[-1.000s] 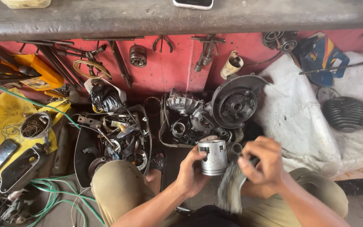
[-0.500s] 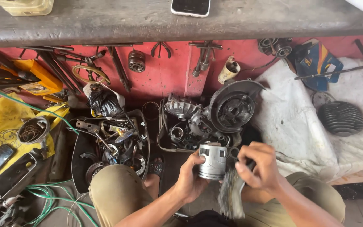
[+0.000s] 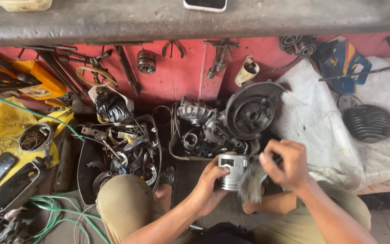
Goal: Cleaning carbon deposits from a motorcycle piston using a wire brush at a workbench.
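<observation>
- Head view, only one there is: left hand is wrapped around a silver piston, fingers closed on its side, holding it up over the lap, just in front of the tray edge.
- Right hand is pinched shut on a grubby rag, pressed right against the piston's side. Looks to me like the wipe-down step, cleaning the skirt.
- My guess on the next bit: it calls for turning the piston in the left hand so the rag gets at the far side, keeping a firm hold so it doesn't slip.
- Just behind the piston, a shallow tray full of engine parts, with a round engine cover at its right edge. White cloth to the right carries a finned cylinder.
- Hard to tell: the rag is blurred, the far side of the piston is hidden, and the right fingertips vanish behind the cloth. Phone on the bench is cut off at the top.
</observation>
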